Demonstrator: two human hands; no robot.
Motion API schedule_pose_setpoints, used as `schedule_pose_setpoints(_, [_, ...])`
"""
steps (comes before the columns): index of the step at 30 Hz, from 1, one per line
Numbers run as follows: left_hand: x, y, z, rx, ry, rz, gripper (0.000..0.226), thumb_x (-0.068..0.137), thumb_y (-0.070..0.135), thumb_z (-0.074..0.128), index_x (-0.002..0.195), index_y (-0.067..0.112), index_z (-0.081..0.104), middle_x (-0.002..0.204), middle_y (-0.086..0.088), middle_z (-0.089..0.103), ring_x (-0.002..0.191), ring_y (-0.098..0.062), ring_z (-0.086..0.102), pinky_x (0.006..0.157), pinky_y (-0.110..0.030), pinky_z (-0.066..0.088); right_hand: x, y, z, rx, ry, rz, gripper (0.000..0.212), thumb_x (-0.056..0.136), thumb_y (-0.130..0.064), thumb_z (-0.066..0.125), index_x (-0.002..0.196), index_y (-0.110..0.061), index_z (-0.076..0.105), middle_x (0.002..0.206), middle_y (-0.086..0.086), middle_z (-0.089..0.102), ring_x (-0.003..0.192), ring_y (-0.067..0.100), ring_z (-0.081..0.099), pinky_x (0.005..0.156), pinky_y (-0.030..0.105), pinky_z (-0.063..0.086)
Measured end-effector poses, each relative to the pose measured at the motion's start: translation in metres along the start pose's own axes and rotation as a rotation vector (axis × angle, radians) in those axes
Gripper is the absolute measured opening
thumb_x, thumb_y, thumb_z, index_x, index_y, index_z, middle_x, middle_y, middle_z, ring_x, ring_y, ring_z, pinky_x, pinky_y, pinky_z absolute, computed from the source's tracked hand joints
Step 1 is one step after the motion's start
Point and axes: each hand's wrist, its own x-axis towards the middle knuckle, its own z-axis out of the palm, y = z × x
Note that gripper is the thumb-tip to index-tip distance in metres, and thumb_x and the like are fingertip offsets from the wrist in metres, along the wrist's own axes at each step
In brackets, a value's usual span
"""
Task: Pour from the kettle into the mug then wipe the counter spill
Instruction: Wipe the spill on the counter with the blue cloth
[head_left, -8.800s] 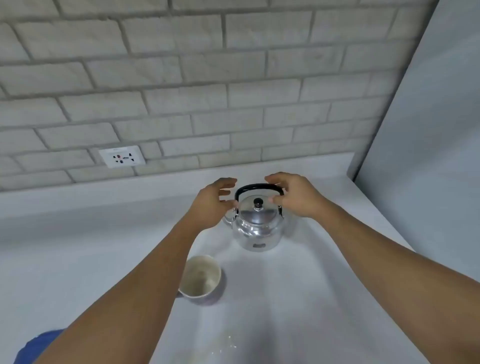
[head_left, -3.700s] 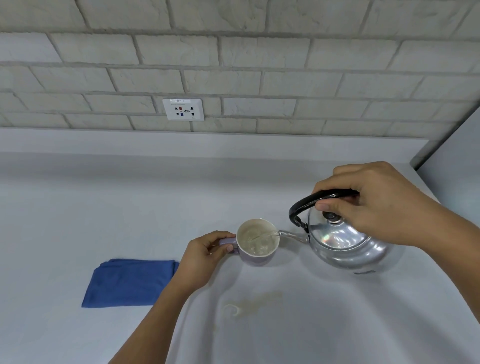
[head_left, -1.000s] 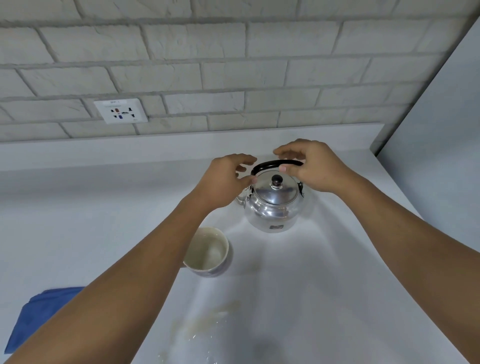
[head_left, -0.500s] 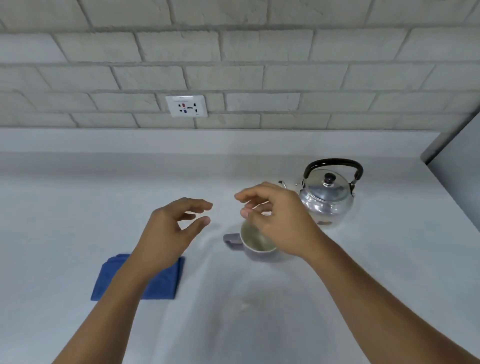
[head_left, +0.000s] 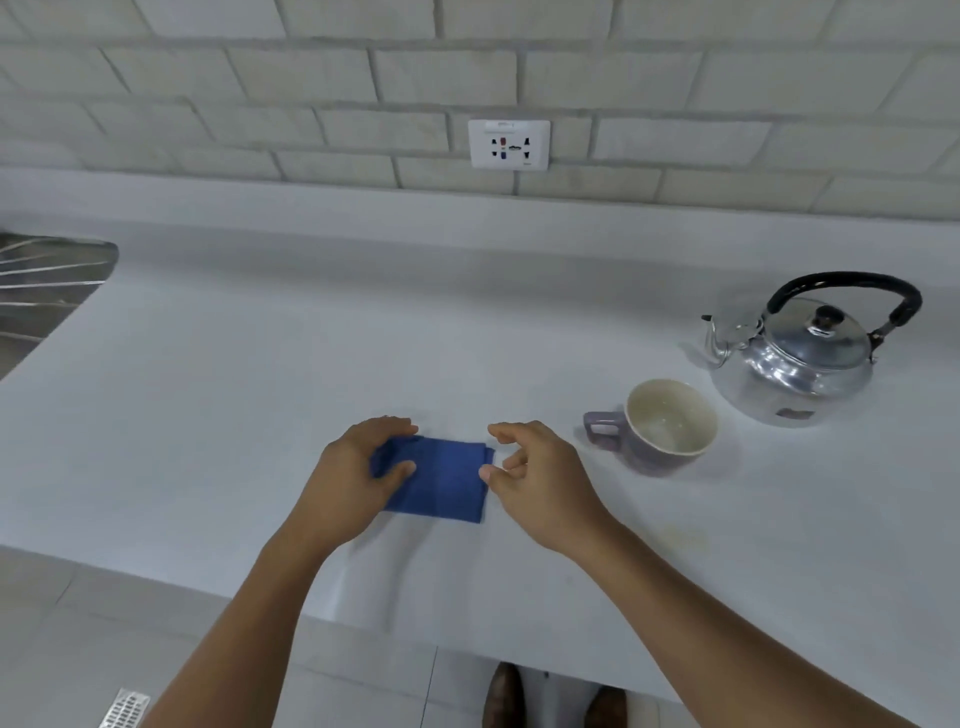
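A shiny metal kettle (head_left: 795, 364) with a black handle stands upright at the right of the white counter (head_left: 260, 374). In front of it, to the left, sits a purple mug (head_left: 660, 434), cream inside, handle pointing left. A folded blue cloth (head_left: 441, 486) lies flat near the counter's front edge. My left hand (head_left: 358, 470) rests on the cloth's left end, thumb and fingers closing on its edge. My right hand (head_left: 535, 480) hovers at the cloth's right edge with fingers apart, holding nothing. A faint brownish spill (head_left: 680, 538) marks the counter in front of the mug.
A metal sink drainboard (head_left: 47, 291) is at the far left. A wall socket (head_left: 509, 144) sits in the brick wall behind. The counter's front edge runs just below my forearms, with floor tiles and shoes (head_left: 556, 701) beneath.
Both hands dropped left and down from near the mug onto the blue cloth. The view swung left, so the kettle and mug now lie at the right.
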Motion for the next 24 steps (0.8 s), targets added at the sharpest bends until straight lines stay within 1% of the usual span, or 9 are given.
schedule_pose_setpoints(2, [0.001, -0.013, -0.002, 0.069, -0.013, 0.017, 0.043, 0.096, 0.015, 0.068, 0.136, 0.028, 0.064, 0.142, 0.01, 0.06, 0.134, -0.011, 0.051, 0.112, -0.024, 0.034, 0.004, 0.003, 0.015, -0.053, -0.012, 0.021, 0.054, 0.092, -0.026, 0.068, 0.143, -0.022, 0.052, 0.137, -0.009, 0.052, 0.098, 0.004, 0.06, 0.083, 0.005, 0.045])
schedule_pose_setpoints(4, [0.003, -0.024, -0.005, 0.144, -0.025, 0.033, 0.044, 0.099, 0.014, 0.063, 0.142, 0.024, 0.06, 0.148, 0.004, 0.057, 0.139, -0.016, 0.048, 0.112, -0.023, 0.03, 0.006, 0.003, 0.027, -0.125, -0.026, 0.037, 0.059, 0.094, -0.028, 0.065, 0.149, -0.019, 0.045, 0.143, -0.005, 0.048, 0.116, 0.015, 0.057, 0.099, 0.027, 0.048])
schedule_pose_setpoints(5, [0.003, -0.028, -0.006, 0.177, -0.033, 0.043, 0.045, 0.1, 0.012, 0.06, 0.144, 0.022, 0.058, 0.149, 0.002, 0.057, 0.14, -0.018, 0.047, 0.112, -0.023, 0.029, 0.007, 0.003, 0.032, -0.159, -0.029, 0.039, 0.06, 0.096, -0.029, 0.063, 0.151, -0.017, 0.041, 0.144, -0.003, 0.047, 0.121, 0.019, 0.055, 0.104, 0.034, 0.047])
schedule_pose_setpoints(7, [0.004, -0.035, -0.007, 0.237, -0.054, 0.071, 0.045, 0.101, 0.007, 0.055, 0.145, 0.017, 0.057, 0.149, -0.002, 0.058, 0.139, -0.022, 0.048, 0.113, -0.023, 0.029, 0.01, 0.001, 0.039, -0.227, -0.022, 0.029, 0.059, 0.099, -0.028, 0.059, 0.152, -0.014, 0.038, 0.144, 0.001, 0.048, 0.127, 0.022, 0.051, 0.106, 0.038, 0.045])
schedule_pose_setpoints(11, [0.008, -0.043, -0.009, 0.352, -0.064, 0.153, 0.044, 0.101, 0.001, 0.05, 0.143, 0.011, 0.059, 0.142, -0.007, 0.061, 0.132, -0.029, 0.051, 0.112, -0.032, 0.035, 0.018, -0.001, 0.047, -0.322, -0.008, 0.061, 0.049, 0.101, -0.025, 0.057, 0.146, -0.009, 0.046, 0.132, 0.004, 0.05, 0.118, 0.023, 0.055, 0.098, 0.037, 0.048])
schedule_pose_setpoints(15, [0.013, -0.043, -0.009, 0.427, -0.056, 0.178, 0.041, 0.102, 0.004, 0.049, 0.141, 0.011, 0.061, 0.128, -0.008, 0.062, 0.119, -0.03, 0.05, 0.105, -0.041, 0.041, 0.023, 0.0, 0.052, -0.342, 0.006, 0.093, 0.021, 0.099, -0.022, 0.06, 0.113, -0.007, 0.064, 0.112, 0.003, 0.051, 0.091, 0.021, 0.058, 0.082, 0.033, 0.052])
schedule_pose_setpoints(20, [0.013, -0.037, -0.006, 0.433, -0.007, 0.167, 0.025, 0.095, 0.001, 0.053, 0.112, 0.009, 0.071, 0.122, -0.008, 0.059, 0.113, -0.03, 0.047, 0.096, -0.04, 0.044, 0.022, -0.002, 0.054, -0.27, 0.049, 0.091, 0.007, 0.092, -0.017, 0.066, 0.094, -0.012, 0.062, 0.101, 0.0, 0.053, 0.082, 0.019, 0.058, 0.074, 0.031, 0.053])
schedule_pose_setpoints(22, [0.012, -0.037, -0.009, 0.43, -0.016, 0.18, 0.022, 0.093, -0.001, 0.057, 0.108, 0.008, 0.07, 0.117, -0.006, 0.065, 0.112, -0.031, 0.052, 0.095, -0.041, 0.044, 0.018, -0.003, 0.054, -0.19, 0.053, 0.104, 0.005, 0.091, -0.015, 0.064, 0.091, -0.014, 0.059, 0.092, -0.001, 0.056, 0.076, 0.017, 0.056, 0.065, 0.027, 0.05])
schedule_pose_setpoints(24, [0.01, -0.036, -0.014, 0.377, -0.037, 0.199, 0.022, 0.092, 0.0, 0.058, 0.106, 0.012, 0.069, 0.102, 0.002, 0.067, 0.102, -0.027, 0.057, 0.087, -0.034, 0.046, 0.012, -0.004, 0.052, -0.08, 0.037, 0.12, 0.008, 0.093, -0.014, 0.061, 0.09, -0.017, 0.055, 0.081, -0.003, 0.057, 0.066, 0.013, 0.052, 0.055, 0.022, 0.045])
